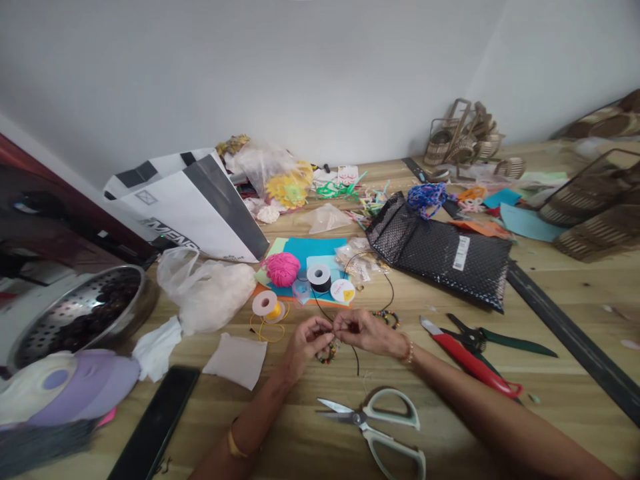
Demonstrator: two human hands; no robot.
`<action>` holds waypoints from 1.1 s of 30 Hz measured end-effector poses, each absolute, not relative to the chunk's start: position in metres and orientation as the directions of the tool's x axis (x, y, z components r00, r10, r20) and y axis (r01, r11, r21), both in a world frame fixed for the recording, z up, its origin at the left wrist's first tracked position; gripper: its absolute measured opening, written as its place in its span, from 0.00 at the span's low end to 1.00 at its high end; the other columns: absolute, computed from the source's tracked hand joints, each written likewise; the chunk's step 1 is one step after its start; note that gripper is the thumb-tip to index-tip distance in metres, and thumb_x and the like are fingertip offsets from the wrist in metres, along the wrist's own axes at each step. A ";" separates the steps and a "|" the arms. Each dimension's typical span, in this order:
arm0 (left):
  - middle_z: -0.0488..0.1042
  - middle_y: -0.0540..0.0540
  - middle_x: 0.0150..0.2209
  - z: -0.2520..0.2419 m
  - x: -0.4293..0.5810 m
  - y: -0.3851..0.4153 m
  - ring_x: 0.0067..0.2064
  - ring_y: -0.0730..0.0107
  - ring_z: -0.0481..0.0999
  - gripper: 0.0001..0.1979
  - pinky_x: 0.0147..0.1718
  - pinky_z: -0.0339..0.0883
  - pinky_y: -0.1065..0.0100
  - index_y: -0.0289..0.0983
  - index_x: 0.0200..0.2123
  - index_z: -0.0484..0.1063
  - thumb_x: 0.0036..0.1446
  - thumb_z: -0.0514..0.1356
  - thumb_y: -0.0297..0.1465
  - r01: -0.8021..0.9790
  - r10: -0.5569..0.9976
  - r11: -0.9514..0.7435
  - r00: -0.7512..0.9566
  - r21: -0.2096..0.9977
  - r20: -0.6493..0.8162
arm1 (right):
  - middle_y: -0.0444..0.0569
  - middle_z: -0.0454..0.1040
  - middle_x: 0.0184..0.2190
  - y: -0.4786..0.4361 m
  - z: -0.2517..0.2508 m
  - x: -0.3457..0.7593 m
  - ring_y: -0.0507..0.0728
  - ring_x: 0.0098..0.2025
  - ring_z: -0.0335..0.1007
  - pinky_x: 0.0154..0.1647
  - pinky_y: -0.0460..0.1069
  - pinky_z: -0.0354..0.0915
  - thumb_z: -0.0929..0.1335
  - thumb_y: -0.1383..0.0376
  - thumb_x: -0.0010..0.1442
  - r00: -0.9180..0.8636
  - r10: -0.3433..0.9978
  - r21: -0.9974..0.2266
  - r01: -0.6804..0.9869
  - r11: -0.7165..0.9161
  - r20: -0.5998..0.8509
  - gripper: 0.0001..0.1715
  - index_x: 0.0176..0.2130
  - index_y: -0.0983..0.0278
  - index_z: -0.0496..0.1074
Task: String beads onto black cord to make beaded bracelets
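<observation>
Scissors [358, 419] lie open on the bench [300, 440] in the head view. Just beyond them, the left hand [307, 343] pinches a beaded bracelet [326, 359]; the right hand's [367, 333] fingers are pressed together beside it, their grip too small to make out. Farther beyond the scissors stands a black cord spool [320, 287]; to their right lies a red-handled knife [470, 365], to their left a phone [157, 420].
</observation>
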State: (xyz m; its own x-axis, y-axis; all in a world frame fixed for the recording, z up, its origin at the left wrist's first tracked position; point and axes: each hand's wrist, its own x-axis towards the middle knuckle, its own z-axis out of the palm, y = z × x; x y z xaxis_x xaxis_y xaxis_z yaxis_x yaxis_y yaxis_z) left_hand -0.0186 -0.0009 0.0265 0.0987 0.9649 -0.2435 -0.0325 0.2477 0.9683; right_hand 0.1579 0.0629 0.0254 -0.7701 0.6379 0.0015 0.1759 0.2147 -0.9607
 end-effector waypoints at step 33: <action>0.68 0.52 0.20 0.025 -0.017 -0.003 0.18 0.80 0.63 0.07 0.19 0.56 0.76 0.36 0.24 0.66 0.47 0.59 0.33 0.011 0.959 0.234 0.160 0.972 -0.233 | 0.46 0.71 0.29 0.047 0.034 0.155 0.52 0.31 0.64 0.33 0.47 0.59 0.59 0.63 0.68 -0.770 0.605 -0.836 0.187 0.517 0.202 0.13 0.33 0.64 0.65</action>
